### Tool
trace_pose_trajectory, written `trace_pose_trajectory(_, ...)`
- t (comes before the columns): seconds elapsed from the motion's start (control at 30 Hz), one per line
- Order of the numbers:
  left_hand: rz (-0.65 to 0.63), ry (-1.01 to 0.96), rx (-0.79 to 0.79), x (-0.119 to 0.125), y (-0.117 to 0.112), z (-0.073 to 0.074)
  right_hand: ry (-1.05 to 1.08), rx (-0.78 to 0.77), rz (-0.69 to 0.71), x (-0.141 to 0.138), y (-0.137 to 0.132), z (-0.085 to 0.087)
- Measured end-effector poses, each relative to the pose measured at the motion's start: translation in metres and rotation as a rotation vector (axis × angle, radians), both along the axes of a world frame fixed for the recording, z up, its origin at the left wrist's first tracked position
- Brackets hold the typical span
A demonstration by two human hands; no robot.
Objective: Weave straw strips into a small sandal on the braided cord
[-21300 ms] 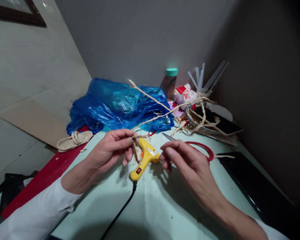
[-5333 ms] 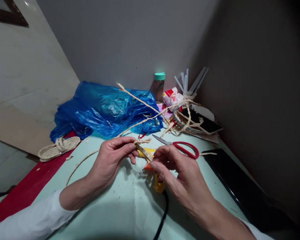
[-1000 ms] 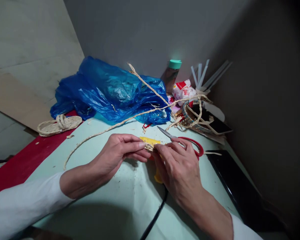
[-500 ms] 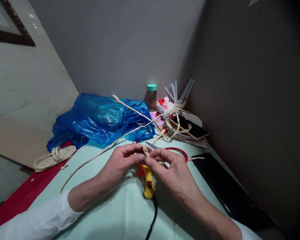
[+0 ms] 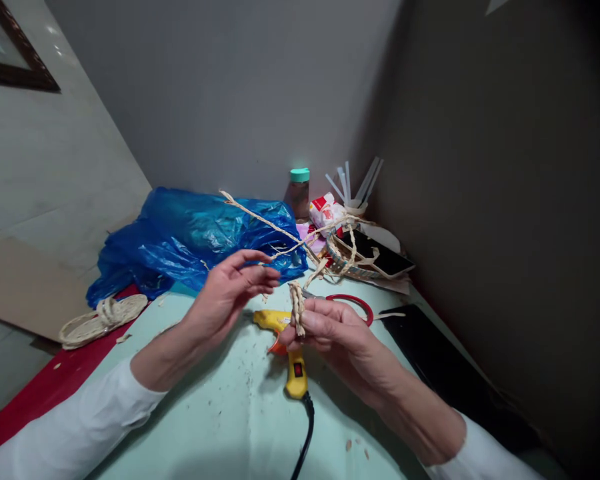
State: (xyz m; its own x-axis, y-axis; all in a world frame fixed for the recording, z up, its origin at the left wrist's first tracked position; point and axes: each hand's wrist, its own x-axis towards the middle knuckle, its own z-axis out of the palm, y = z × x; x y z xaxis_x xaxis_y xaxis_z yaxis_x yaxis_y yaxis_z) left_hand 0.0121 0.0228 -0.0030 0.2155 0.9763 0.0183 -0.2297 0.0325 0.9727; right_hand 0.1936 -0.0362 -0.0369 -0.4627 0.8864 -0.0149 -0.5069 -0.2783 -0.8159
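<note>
pinching a short braided piece (image 5: pixel 297 308) nearly upright between the thumb and fingers of the right hand (image 5: pixel 336 332), above a yellow glue gun (image 5: pixel 296 361) on the worktop (image 5: pixel 220 413) and just short of red-handled scissors (image 5: pixel 362 303), and holding the left hand (image 5: pixel 235 283) apart, with fingers loosely spread, on the near side of a blue plastic bag (image 5: pixel 187 233).

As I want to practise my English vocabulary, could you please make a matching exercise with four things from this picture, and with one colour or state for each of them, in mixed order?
Column 1
1. short braided piece
2. glue gun
3. scissors
4. container

Column 2
A. standing, turquoise-lidded
B. red-handled
C. held in the right hand
D. yellow and orange

Right pairs: 1-C, 2-D, 3-B, 4-A.
</note>
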Motion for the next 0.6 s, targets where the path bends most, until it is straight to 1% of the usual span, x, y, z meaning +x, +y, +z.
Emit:
trace_pose_trajectory(0.1, -0.261, 0.021, -0.086, 0.010, -0.018, -0.004, 0.002, 0.031, 0.025, 0.000, 0.003, -0.004)
trace_pose_trajectory(0.13, -0.316, 0.031, -0.107, 0.011, -0.021, -0.005, -0.002, 0.034, 0.028, 0.000, 0.004, -0.005)
trace_pose_trajectory(0.2, -0.375, 0.054, -0.121, 0.012, -0.025, -0.007, -0.008, 0.029, 0.030, 0.000, 0.004, -0.005)
trace_pose_trajectory(0.27, -0.383, 0.073, -0.104, 0.012, -0.025, -0.008, -0.010, 0.029, 0.034, -0.001, 0.005, -0.005)
trace_pose_trajectory(0.47, -0.351, 0.122, -0.084, 0.011, -0.028, -0.007, -0.063, 0.043, 0.012, -0.003, 0.004, -0.008)
trace_pose_trajectory(0.6, -0.255, 0.200, 0.010, 0.010, -0.030, -0.007, -0.122, 0.088, -0.072, -0.006, 0.003, -0.010)
